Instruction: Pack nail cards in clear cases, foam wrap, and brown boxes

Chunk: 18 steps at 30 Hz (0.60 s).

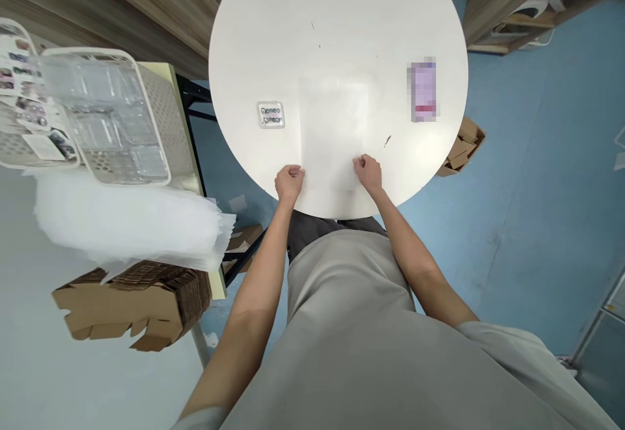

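Note:
A thin, whitish translucent sheet (333, 130) lies on the round white table. My left hand (290, 182) pinches the sheet's near left edge between thumb and fingers. On the opposite side, my right hand (368, 172) has its fingers closed on the near right edge. Left of the sheet sits a small clear plastic case (271, 115) with two rows of small dark round pieces in it. Neither hand touches the case.
Toward the table's (336, 0) right side lies a pixelated purple item (423, 90). At left, a shelf holds a white basket (168, 117) of clear plastic boxes, a stack of white translucent sheets (127, 218) and folded cardboard boxes (131, 306). An open carton (463, 146) stands below right.

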Each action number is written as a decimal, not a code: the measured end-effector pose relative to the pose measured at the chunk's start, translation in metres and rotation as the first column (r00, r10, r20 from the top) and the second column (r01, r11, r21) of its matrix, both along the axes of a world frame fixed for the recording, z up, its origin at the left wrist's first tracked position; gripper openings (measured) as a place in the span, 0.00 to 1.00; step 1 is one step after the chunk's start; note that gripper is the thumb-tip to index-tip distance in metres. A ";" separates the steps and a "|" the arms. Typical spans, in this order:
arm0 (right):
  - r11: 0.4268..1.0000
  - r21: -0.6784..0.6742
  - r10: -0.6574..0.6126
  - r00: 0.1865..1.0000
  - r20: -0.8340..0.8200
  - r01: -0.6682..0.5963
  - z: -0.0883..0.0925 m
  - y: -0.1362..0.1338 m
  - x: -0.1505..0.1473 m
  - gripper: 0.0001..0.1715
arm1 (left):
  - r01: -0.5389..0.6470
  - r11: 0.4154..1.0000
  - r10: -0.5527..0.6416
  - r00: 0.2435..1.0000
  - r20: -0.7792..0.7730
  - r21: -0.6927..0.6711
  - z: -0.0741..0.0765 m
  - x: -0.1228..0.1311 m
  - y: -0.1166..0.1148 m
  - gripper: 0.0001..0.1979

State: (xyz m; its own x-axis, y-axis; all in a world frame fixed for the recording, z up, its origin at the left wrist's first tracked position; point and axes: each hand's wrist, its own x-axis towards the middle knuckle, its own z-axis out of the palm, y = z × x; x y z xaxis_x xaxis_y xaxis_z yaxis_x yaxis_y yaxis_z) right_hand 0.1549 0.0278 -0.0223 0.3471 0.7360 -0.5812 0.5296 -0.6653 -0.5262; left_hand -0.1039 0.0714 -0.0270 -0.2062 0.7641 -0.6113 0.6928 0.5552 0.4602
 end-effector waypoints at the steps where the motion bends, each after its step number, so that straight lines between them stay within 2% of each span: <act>1: 1.000 0.001 -0.002 1.000 0.000 0.002 0.000 0.000 0.002 0.18 | 0.008 0.999 -0.007 1.000 -0.017 0.035 -0.002 -0.007 0.012 0.12; 4: 1.000 0.003 -0.009 1.000 -0.008 0.009 0.001 -0.002 0.006 0.17 | 0.110 0.972 -0.091 0.991 -0.098 0.207 -0.006 -0.030 0.059 0.26; 6: 1.000 -0.006 -0.009 1.000 0.000 0.009 0.002 -0.002 0.007 0.17 | 0.278 0.913 -0.251 0.960 -0.127 0.297 -0.009 -0.042 0.095 0.35; 8: 1.000 -0.020 -0.007 1.000 0.019 0.008 0.002 -0.003 0.008 0.18 | 0.443 0.842 -0.423 0.897 -0.132 0.310 -0.011 -0.050 0.127 0.40; 10: 0.999 -0.031 -0.015 1.000 0.026 0.015 0.002 -0.004 0.007 0.15 | 0.555 0.787 -0.541 0.831 -0.131 0.271 -0.014 -0.053 0.152 0.44; 14: 0.996 -0.078 -0.032 0.999 0.000 0.032 0.003 -0.014 0.003 0.09 | 0.655 0.723 -0.631 0.756 -0.177 0.221 -0.019 -0.053 0.176 0.42; 18: 0.995 -0.104 0.006 1.000 -0.030 -0.009 0.004 -0.026 0.003 0.04 | 0.705 0.672 -0.651 0.709 -0.273 0.228 -0.015 -0.050 0.174 0.36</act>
State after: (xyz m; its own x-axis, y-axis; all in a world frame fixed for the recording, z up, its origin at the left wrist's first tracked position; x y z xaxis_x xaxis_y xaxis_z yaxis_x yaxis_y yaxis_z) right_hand 0.1576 0.0022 -0.0183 0.3232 0.6736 -0.6647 0.5197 -0.7133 -0.4702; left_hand -0.1537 0.2455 -0.0421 0.3706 0.8639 -0.3411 0.8985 -0.2405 0.3672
